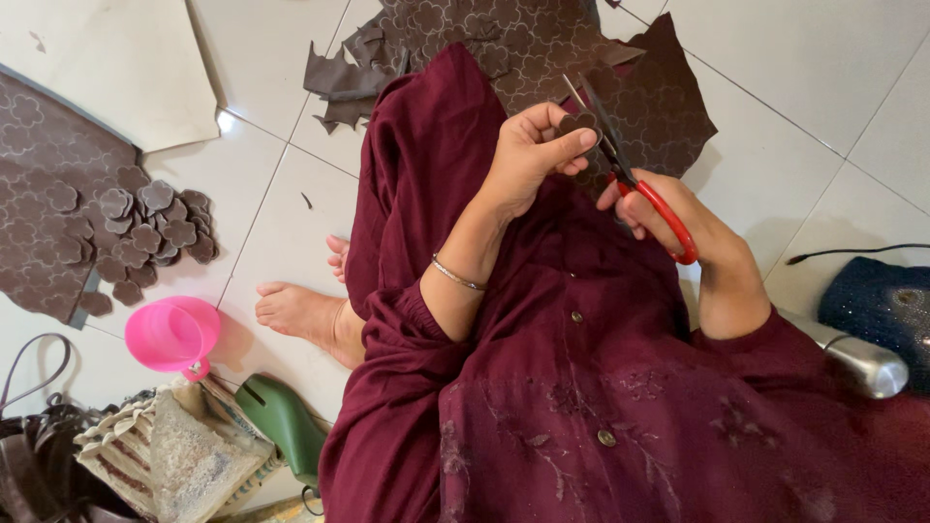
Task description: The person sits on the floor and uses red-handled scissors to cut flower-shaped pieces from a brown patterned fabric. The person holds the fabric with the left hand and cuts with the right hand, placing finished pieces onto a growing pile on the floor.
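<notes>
Cut off at the far left edge: a brown embossed sheet [44, 208] under a cream sheet [107, 63], with a heap of cut flower shapes [145, 232] on its right border. Near left, half out of frame: a dark bag with a strap [34, 426], a woven pouch [165, 455], a pink cup [174, 334], a green shoe form [286, 421]. Bare feet [310, 315] tucked against a maroon dress [581, 387]. Centre: left hand [528, 160], thumb and fingers pinching a small brown flower piece [578, 124], mostly hidden behind the fingers. Right of it, red-handled scissors [630, 174], blades parted at the piece, held by the right hand [678, 218], fingers through the loops, exact grip hard to make out. Behind, a large brown sheet [542, 48] partly covered by the dress. Far right: steel flask [862, 363], dark beaded cloth [886, 305], black cable [852, 252]. White tiled floor [823, 87] throughout.
</notes>
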